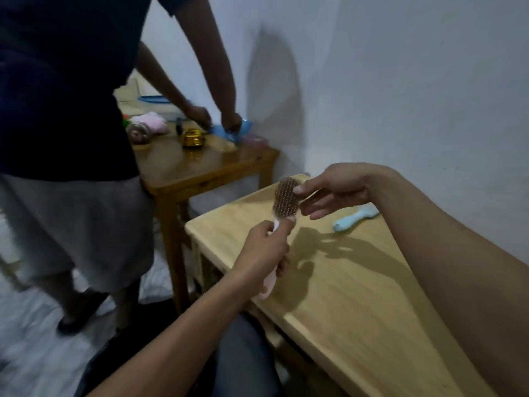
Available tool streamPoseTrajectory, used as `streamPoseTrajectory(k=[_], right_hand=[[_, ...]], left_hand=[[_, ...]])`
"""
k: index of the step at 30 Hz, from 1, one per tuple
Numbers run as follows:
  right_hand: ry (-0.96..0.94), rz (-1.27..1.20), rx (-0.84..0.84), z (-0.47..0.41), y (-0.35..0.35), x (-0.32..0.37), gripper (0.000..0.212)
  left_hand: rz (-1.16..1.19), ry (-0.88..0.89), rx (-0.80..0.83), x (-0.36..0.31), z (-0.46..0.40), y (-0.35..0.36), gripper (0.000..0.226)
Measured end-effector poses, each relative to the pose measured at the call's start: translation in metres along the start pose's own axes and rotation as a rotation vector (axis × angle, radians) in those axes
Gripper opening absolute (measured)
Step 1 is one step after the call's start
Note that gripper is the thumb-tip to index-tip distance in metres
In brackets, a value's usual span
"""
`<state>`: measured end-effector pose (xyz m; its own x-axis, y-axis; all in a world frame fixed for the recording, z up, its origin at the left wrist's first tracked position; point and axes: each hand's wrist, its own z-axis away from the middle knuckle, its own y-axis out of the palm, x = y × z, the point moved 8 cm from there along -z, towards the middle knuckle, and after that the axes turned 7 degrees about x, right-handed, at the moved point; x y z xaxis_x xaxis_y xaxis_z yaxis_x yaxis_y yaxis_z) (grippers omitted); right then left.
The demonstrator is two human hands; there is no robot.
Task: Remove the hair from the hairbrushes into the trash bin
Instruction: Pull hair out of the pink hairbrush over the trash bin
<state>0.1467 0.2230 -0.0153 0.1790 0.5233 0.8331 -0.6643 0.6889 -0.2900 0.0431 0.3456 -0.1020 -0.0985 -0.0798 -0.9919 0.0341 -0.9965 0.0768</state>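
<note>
The person's left hand [264,247] had its grip closed around the pale pink handle of a hairbrush [282,216], holding it upright above the near edge of the light wooden counter [357,296], with the end of the handle poking out below the fist. The brush head pointed up and away, and its bristle face was matted with brownish hair [287,197] that covered most of the pad. The right hand [335,190] came in from the right at the level of the brush head, its fingers loosely extended and the thumb tip right at the edge of the bristles; its grip looked open, and I could not tell whether the fingertips had caught any strands. Behind that hand a second brush, light blue [356,217], lay flat on the counter near the white wall [400,96], partly hidden by the forearm. The hands threw dark shadows onto the wood below them. Off to the left, a second person in a dark top and grey shorts [71,224] stood at a darker wooden table [206,167], both hands busy with something blue [229,130]. A shiny gold object [193,137] and a pink bundle of cloth [150,123] sat on that table too.
</note>
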Motion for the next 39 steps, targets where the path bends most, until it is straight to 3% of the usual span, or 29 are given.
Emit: streamPoseTrajectory(k=[4, 7, 10, 13, 16, 20, 23, 26, 36, 39], right_hand=[[-0.012, 0.079, 0.164, -0.042, 0.080, 0.018, 0.033], [0.012, 0.104, 0.301, -0.070, 0.145, 0.026, 0.023], [0.032, 0.134, 0.423, -0.093, 0.211, 0.033, 0.024], [0.026, 0.179, 0.444, -0.114, 0.267, 0.036, 0.029], [0.046, 0.154, 0.467, -0.133, 0.315, 0.022, 0.040], [0.114, -0.037, 0.509, -0.155, 0.360, -0.027, 0.023], [0.136, -0.172, 0.439, -0.173, 0.379, -0.065, 0.004], [0.160, -0.181, 0.385, -0.184, 0.388, -0.089, 0.008], [0.220, -0.241, -0.006, -0.212, 0.367, -0.127, 0.011], [0.178, -0.215, -0.041, -0.210, 0.366, -0.126, 0.014]], left_hand=[[0.032, -0.015, -0.059, 0.026, 0.030, -0.080, 0.055], [0.062, -0.007, -0.163, 0.047, 0.056, -0.133, 0.066], [0.080, -0.008, -0.268, 0.060, 0.088, -0.181, 0.062], [0.058, -0.037, -0.331, 0.079, 0.115, -0.221, 0.048], [0.040, -0.112, -0.392, 0.106, 0.138, -0.254, 0.051], [0.056, -0.227, -0.423, 0.151, 0.160, -0.274, 0.052], [0.055, -0.300, -0.442, 0.185, 0.172, -0.282, 0.059], [0.027, -0.372, -0.482, 0.208, 0.185, -0.290, 0.069], [0.031, -0.458, -0.529, 0.225, 0.181, -0.285, 0.052], [-0.095, -0.436, -0.569, 0.222, 0.184, -0.290, 0.051]])
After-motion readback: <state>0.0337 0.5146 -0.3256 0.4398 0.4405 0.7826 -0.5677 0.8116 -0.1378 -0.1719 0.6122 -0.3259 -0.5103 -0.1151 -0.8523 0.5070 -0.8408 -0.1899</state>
